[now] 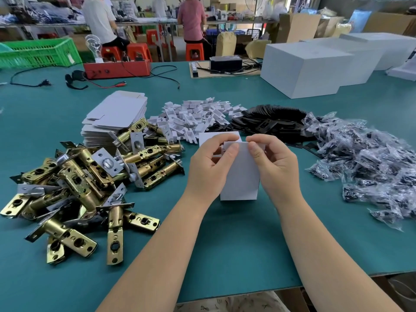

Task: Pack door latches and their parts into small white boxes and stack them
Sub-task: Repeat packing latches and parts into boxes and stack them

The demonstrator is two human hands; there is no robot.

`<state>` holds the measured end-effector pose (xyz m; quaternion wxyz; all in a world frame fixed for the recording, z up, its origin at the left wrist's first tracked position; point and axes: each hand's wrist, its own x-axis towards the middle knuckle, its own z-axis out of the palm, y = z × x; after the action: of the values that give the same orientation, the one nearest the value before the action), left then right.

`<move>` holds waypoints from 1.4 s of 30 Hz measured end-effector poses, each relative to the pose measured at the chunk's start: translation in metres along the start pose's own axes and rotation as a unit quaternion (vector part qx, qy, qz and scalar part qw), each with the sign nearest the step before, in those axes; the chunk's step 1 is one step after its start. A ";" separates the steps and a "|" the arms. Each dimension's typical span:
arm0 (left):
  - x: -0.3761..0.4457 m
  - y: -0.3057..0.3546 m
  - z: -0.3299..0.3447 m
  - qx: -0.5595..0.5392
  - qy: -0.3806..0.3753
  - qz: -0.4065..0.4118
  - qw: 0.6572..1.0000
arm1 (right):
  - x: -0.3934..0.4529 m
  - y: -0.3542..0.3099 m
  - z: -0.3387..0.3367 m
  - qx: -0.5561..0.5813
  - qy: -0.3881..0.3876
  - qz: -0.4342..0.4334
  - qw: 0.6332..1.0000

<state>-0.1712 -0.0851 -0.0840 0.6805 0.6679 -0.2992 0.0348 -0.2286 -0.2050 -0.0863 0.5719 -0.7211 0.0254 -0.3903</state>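
both hands hold a small white box (240,174) upright at the table's middle.

left hand (209,170) grips the box's left side w/ fingers curled, thumb on the top flap; right hand (273,163) pinches the flap's right corner btw thumb and fingers. box bottom touches the green table (225,244). to the left lies a pile of brass door latches (85,183), behind it a stack of flat white box blanks (117,115). behind the box are white inserts (198,115), black plates (270,120), and at right many small plastic bags w/ dark parts (369,161). big white cartons (306,68) stand far right.
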 end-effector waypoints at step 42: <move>0.011 -0.018 -0.023 0.003 -0.190 -0.113 0.975 | -0.001 0.016 0.004 -0.101 -0.061 0.038 0.992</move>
<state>-0.1461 -0.0690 -0.0935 0.6087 0.6938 -0.3458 -0.1692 -0.2207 -0.2070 -0.1005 0.5108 -0.7961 0.0574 -0.3192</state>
